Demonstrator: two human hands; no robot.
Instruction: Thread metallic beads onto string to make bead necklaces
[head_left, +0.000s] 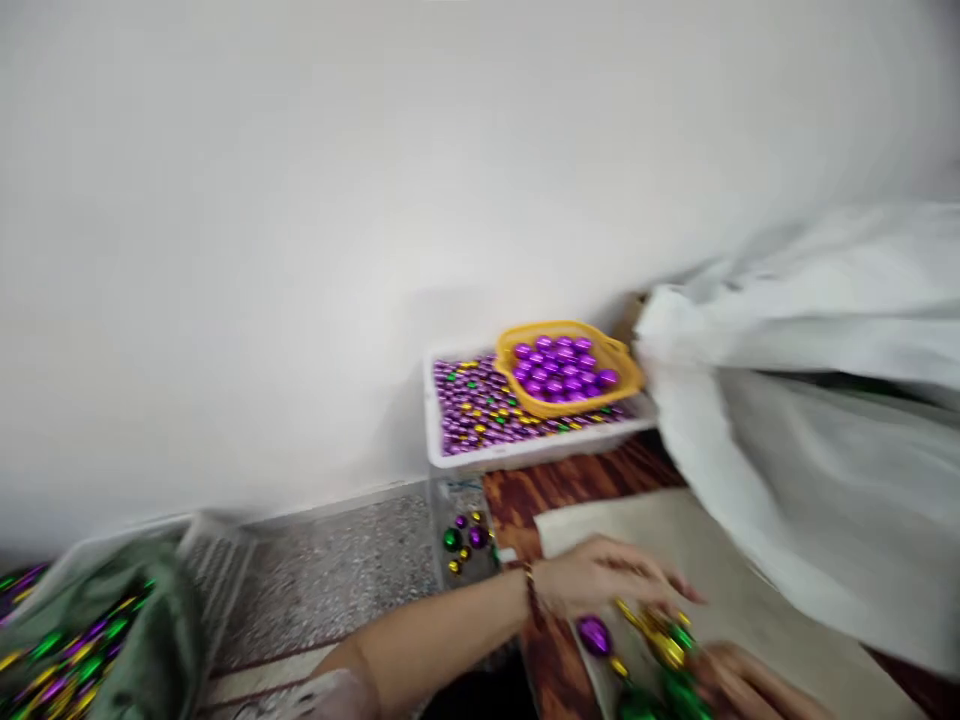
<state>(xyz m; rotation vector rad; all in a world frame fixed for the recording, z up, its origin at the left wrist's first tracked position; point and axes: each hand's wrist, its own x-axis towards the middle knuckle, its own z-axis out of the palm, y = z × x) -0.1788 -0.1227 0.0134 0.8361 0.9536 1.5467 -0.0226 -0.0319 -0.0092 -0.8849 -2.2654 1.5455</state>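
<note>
My left hand (604, 580), with a dark bracelet at the wrist, reaches in over a beige cloth. Its fingers are bent down at a string of shiny beads (660, 640) in gold and green and seem to grip its upper end; blur softens the detail. At the lower edge, my right hand (750, 685) has curled fingers against the green beads of the same bunch. A large purple bead (595, 636) lies on the cloth just left of the bunch, with a small gold bead below it. The frame's bottom edge cuts off the lowest green beads.
Behind my hands, a white tray (469, 460) of small beads carries a yellow basket (551, 408) of purple balls. A clear container (442, 545) holds loose beads. White plastic sheeting (825, 480) bulges at right. A crate (217, 580) with green fabric and bead strings stands lower left.
</note>
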